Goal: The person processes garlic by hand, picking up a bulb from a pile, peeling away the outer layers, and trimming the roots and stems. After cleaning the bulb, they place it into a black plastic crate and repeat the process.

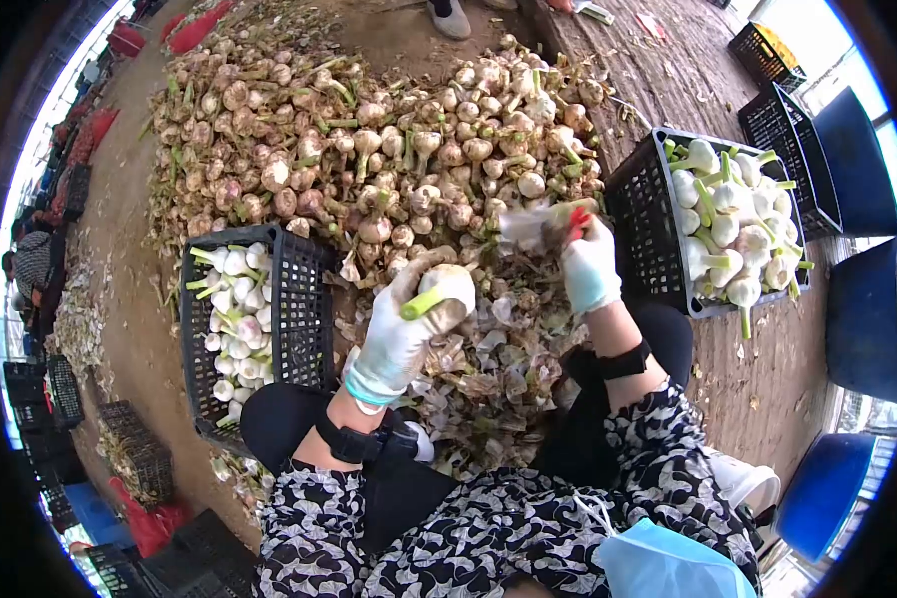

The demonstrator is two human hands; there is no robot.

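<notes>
My left hand (397, 329), in a white glove, is closed around a white garlic bulb (451, 289) whose cut green stem points down and left. My gloved right hand (590, 264) is raised to the right of the bulb, apart from it. Its fingers are wrapped on a red-handled object (576, 223). From there a pale, motion-blurred shape stretches left, too smeared to tell whether it is a blade or peel. Below and between both hands lies a heap of loose garlic skins (498, 369). Beyond them spreads a large pile of unpeeled garlic (369, 149) with brownish, dirty skins.
A black crate of cleaned garlic (305, 309) stands left of my legs, another crate (648, 234) on the right. Blue tubs (835, 488) and further black crates (782, 149) line the right side. A person's shoe (450, 20) shows beyond the pile.
</notes>
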